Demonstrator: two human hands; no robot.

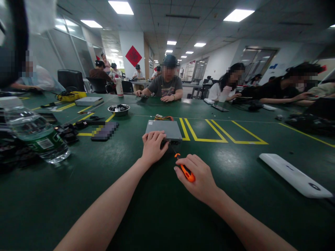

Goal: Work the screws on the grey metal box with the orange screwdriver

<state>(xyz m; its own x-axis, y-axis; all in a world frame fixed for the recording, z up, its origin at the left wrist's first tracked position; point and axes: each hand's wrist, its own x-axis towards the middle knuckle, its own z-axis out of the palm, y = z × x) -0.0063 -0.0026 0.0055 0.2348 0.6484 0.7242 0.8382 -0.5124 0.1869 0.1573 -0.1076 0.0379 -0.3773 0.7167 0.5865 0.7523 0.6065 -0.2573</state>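
A grey metal computer power supply (167, 127) lies flat on the green table, with its bundle of coloured wires (163, 118) at the far side. My left hand (154, 148) grips its near left corner, fingers on the top face and thumb at the front. In my right hand (197, 174) is an orange and black screwdriver (187, 173), the fingers closed around the handle. Its thin shaft points up and left toward the front face of the power supply. Whether the tip touches a screw is too small to tell.
A water bottle (39, 136) stands at the left, near dark parts and a phone (104, 131). A metal bowl (118, 110) with small items sits further back. A white device (294, 176) lies at the right. Several people sit around the table, one person (167, 82) directly opposite.
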